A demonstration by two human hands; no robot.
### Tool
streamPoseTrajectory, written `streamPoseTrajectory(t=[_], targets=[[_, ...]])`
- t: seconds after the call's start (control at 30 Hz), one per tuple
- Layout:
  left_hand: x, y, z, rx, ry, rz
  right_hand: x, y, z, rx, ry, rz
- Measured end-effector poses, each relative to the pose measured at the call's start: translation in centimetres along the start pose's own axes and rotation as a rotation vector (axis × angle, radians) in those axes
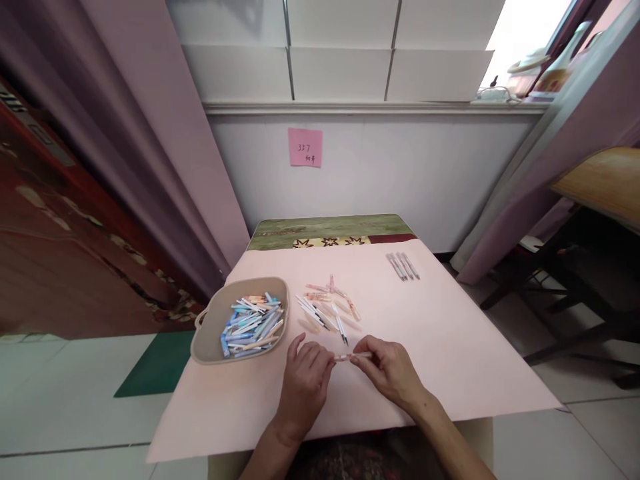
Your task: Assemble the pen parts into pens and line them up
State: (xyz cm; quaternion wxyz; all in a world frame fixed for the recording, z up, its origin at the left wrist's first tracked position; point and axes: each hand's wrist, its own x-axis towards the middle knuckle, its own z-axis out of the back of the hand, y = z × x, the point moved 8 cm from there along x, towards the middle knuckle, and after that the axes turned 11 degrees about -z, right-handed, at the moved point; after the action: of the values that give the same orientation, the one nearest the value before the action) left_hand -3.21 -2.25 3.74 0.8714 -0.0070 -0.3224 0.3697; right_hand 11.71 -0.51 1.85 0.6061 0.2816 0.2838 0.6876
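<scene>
Near the front of the pink-covered table, a slim pen with pinkish markings lies level between my hands. My left hand is closed on its left end. The fingers of my right hand pinch its right part. Just beyond my hands lie several white refills with dark tips, among pinkish and cream pen parts. Several assembled-looking pens rest side by side at the table's back right.
A beige basket with many blue, white and orange pen parts stands on the left of the table. Behind the table is a white wall with a pink note. A wooden stool or table stands at the right.
</scene>
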Motion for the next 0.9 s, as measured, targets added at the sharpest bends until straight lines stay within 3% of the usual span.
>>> streamPoseTrajectory(t=[0.1,0.2,0.3,0.4,0.5,0.6,0.9], targets=[[-0.2,0.8,0.3,-0.138,-0.092,0.111,0.0,-0.2,0.2,0.107,0.002,-0.024],[-1.4,3.8,-0.3,-0.456,-0.252,0.484,0.2,-0.8,0.5,0.282,-0.011,-0.06],[-3.4,5.7,-3.5,-0.963,-0.359,0.898,0.4,-1.3,0.3,0.35,-0.02,-0.131],[-4.2,5.1,-6.1,-1.337,-0.457,1.114,0.3,-1.1,-1.7,0.478,0.067,-0.196],[-4.0,3.8,-7.4,-1.528,-0.512,1.163,-0.1,-0.8,-4.1,0.685,0.133,-0.244],[-3.5,2.6,-7.8,-1.616,-0.502,1.138,-0.2,-1.1,-5.3,0.75,0.115,-0.275],[-3.7,4.5,-6.5,-1.319,-0.474,1.083,-0.4,-1.8,-5.4,0.67,0.104,-0.297]])
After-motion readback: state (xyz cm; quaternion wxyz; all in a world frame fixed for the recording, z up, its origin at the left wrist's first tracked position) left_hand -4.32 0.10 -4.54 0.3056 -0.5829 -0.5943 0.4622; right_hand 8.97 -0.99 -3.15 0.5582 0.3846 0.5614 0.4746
